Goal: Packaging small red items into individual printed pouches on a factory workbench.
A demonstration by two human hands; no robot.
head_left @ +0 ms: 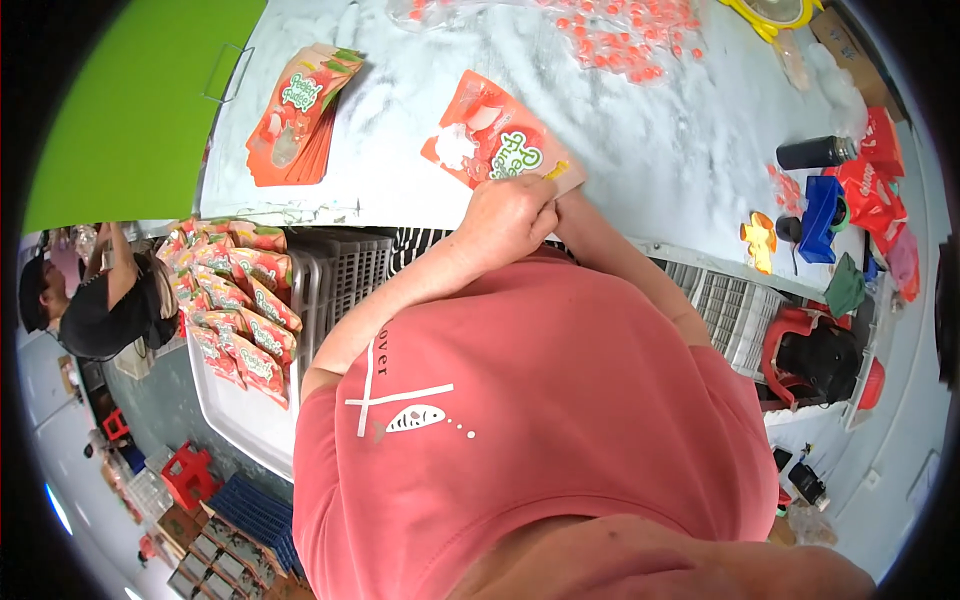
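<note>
Both hands meet at the near edge of the pale surface [650,150]: the left hand [508,222] is curled shut, pinching the lower edge of an orange snack pouch [490,145] lying flat there. The right hand [562,208] is mostly hidden behind it, its grip impossible to tell.

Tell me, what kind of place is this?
Probably a small snack-packing workshop. A stack of flat orange pouches lies on the white table, filled pouches crowd a tray, and small orange sweets lie in clear bags.
</note>
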